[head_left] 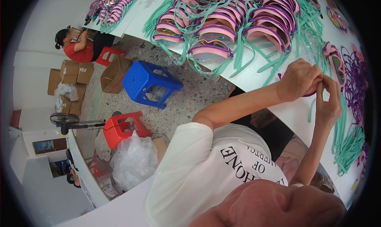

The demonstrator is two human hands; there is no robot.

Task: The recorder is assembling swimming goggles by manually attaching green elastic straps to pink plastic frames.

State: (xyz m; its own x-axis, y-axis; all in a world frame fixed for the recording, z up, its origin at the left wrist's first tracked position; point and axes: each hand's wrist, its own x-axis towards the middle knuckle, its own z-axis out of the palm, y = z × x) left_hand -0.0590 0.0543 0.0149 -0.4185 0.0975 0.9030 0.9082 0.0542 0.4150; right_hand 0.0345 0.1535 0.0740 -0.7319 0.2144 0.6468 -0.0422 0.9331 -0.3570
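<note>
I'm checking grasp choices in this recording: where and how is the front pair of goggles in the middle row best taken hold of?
Probably by the curved pink rim of the front goggles, coming from the table's edge. That side faces outward, while more goggles crowd behind and green straps lie alongside.

We've L hand (299, 80) curled, R hand (328, 102) bent-fingered, tips v. close; L forearm (244, 104) slanting, R forearm (313, 151) steeper.
</note>
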